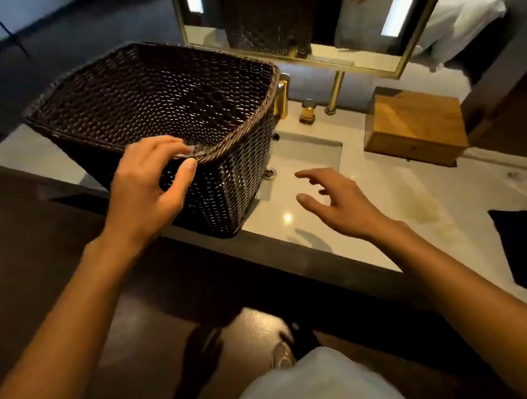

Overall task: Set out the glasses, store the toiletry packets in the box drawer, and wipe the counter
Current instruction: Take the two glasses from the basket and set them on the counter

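Note:
A large dark woven basket [230,183] stands on the pale counter [411,208], left of the sink. My left hand [150,187] grips its near rim, thumb outside and fingers over the edge. My right hand [333,204] hovers over the counter's front part beside the sink, fingers spread, holding nothing. A wooden box [415,122] with a drawer at its front stands at the back right. No glasses or toiletry packets show; the basket's inside is dark and looks empty.
A rectangular sink [303,156] with a gold tap [282,99] and a gold knob [307,111] lies behind my right hand. A gold-framed mirror [306,17] stands at the back. A dark cloth [524,245] lies at the right. A yellowish stain [426,214] marks the counter.

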{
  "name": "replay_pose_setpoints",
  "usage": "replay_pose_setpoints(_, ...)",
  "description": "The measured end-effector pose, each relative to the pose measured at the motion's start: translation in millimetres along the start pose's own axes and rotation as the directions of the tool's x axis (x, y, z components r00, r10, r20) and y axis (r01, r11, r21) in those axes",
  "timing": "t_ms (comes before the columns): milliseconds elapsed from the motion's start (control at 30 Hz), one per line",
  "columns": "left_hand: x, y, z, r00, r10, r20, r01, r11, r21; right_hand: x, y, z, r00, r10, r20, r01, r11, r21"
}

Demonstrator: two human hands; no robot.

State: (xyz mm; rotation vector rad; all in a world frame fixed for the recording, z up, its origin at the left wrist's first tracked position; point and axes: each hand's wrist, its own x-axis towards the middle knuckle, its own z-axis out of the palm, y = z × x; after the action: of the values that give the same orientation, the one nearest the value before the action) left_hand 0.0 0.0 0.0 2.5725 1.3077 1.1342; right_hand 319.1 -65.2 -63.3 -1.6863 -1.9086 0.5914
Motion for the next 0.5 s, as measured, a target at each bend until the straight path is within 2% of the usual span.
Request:
replay_pose_setpoints(67, 9.4, -11.5, 0.2, 0.995, -0.061, 0.081, 0.056, 0.996, 0.064, 34.3, -22.6, -5.5, 0.980, -0.144, -0.140, 0.140, 0.989, -0.039)
replay_pose_setpoints(133, 18.8, -20.8, 5.3, 0.960, -0.168, 0.225, 0.130, 0.977, 0.171, 73.2, -44.6, -14.9, 0.951, -0.237, -0.196, 0.231, 0.971, -0.055)
replay_pose_setpoints(200, 21.4, -28.9, 12.3, 0.932, -0.238, 0.273, 0.163, 0.949, 0.268, 105.7, -56.9, -17.7, 0.953, -0.266, -0.148, 0.250, 0.961, -0.118)
replay_pose_setpoints(400, 41.4, -60.4, 17.3, 0.859, -0.393, 0.327, 0.274, 0.894, 0.354, 167.6, -60.5, -23.0, 0.966, -0.228, 0.119, 0.256, 0.895, -0.366)
replay_pose_setpoints(500, 43.7, -65.8, 18.0, 0.841, -0.436, 0.321, 0.308, 0.873, 0.378, 171.9, -50.3, -13.5, 0.948, -0.293, 0.126, 0.319, 0.858, -0.401)
